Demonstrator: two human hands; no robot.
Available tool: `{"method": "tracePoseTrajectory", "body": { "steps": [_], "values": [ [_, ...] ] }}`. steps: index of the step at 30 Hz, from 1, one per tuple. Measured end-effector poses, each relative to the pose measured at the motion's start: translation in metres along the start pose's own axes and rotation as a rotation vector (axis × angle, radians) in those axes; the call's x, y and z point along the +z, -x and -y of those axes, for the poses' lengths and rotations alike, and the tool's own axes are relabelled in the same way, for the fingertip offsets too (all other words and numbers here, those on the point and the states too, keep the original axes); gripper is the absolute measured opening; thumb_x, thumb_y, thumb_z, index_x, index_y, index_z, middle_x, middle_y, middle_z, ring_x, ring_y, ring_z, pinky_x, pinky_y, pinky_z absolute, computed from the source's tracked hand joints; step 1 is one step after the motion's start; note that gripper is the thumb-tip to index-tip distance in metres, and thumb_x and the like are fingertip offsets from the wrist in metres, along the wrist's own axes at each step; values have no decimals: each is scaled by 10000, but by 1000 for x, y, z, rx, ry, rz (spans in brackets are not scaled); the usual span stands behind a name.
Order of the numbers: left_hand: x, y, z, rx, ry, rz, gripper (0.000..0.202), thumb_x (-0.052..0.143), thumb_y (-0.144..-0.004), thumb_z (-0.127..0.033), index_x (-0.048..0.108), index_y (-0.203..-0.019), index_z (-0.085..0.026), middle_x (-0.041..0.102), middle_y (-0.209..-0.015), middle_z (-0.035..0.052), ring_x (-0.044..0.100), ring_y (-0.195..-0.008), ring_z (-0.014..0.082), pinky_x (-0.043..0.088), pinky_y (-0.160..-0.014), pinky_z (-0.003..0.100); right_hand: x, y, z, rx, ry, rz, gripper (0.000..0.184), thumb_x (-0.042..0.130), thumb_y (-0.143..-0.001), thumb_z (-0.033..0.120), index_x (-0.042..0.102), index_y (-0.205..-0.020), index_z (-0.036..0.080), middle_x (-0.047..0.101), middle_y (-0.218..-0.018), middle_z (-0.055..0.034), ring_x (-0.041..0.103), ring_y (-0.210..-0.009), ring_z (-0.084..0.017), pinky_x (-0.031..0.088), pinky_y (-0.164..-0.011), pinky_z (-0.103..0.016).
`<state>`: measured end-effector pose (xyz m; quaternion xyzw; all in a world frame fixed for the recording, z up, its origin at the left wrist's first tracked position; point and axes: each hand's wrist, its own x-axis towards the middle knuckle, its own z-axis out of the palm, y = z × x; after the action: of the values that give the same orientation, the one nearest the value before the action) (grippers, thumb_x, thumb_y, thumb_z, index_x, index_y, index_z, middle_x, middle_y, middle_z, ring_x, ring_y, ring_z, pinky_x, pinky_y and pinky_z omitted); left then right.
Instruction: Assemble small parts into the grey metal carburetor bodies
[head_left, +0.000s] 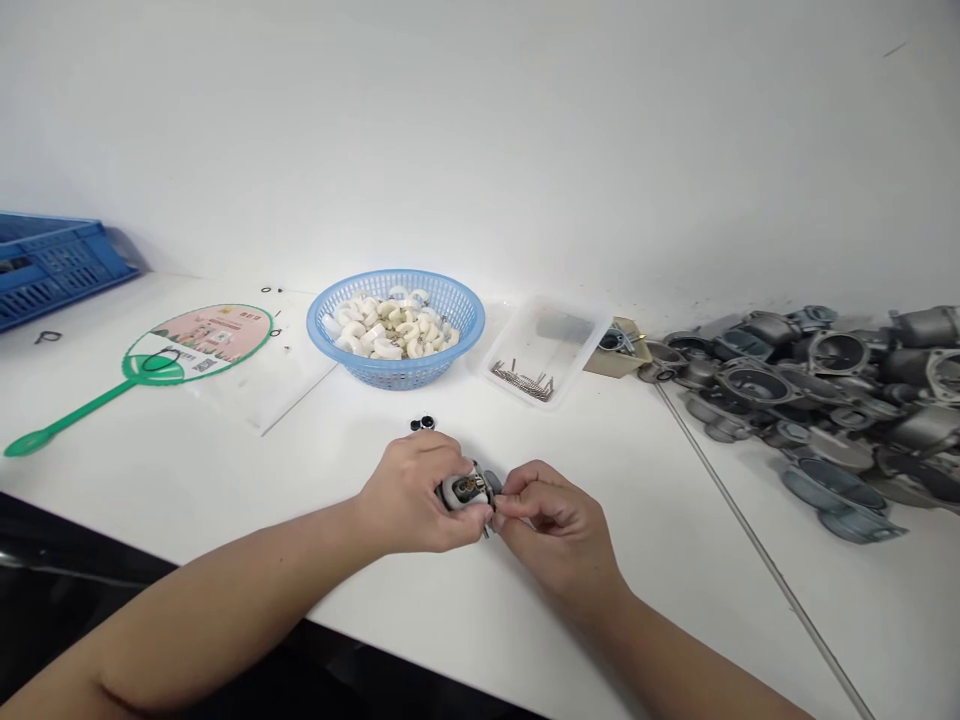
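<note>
White bench [675, 600]: two hands meet over a small metal housing [465, 490]

Left grip [405, 497] clenches the housing, while right grip [559, 530] pinches its right end between fingertips [510, 508]. Small black rings [426, 423] sit just beyond the hands. Farther off, a blue plastic basket [395, 274] holds white curved pieces [382, 325]; to its right, a clear plastic tray [544, 345] holds metal pins [523, 382]. Die-cast metal housings [810, 400] lie heaped at right. At left rest a green-handled paper fan [199, 345] and, at the far corner, a blue crate [52, 265].
</note>
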<state>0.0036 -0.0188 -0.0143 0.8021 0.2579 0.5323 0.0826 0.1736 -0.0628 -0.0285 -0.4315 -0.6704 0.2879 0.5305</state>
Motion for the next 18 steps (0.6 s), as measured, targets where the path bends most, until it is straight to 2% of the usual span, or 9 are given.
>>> {"method": "tracePoseTrajectory", "body": {
  "steps": [6,10,14,18],
  "values": [
    [0,1,-1,-14,1,-7,165,638,-605,-297,604,-704,-169,623,-601,35,614,-578,161,535,-527,257,-4,-3,4,-79,55,61,115,616,-720,120,628,-642,203,547,-720,-15,511,-572,-106,398,-482,-238],
    [1,0,0,-10,14,-2,156,635,-604,-295,599,-683,-165,625,-604,41,610,-573,163,526,-518,260,-9,-2,-1,-79,13,100,89,623,-744,141,652,-703,215,545,-751,-19,519,-599,-111,418,-499,-244],
    [0,-2,1,-16,36,16,142,619,-606,-282,599,-671,-158,633,-620,51,599,-562,160,513,-510,264,-10,0,-7,-22,-71,116,53,656,-750,174,669,-731,222,538,-782,-22,521,-625,-111,435,-511,-243],
    [0,-3,2,-39,68,20,139,622,-594,-266,601,-652,-141,626,-612,65,581,-535,156,486,-479,262,-5,0,-4,125,-219,65,79,702,-724,207,684,-794,240,521,-844,-23,538,-672,-112,481,-552,-248]
  ]
}}
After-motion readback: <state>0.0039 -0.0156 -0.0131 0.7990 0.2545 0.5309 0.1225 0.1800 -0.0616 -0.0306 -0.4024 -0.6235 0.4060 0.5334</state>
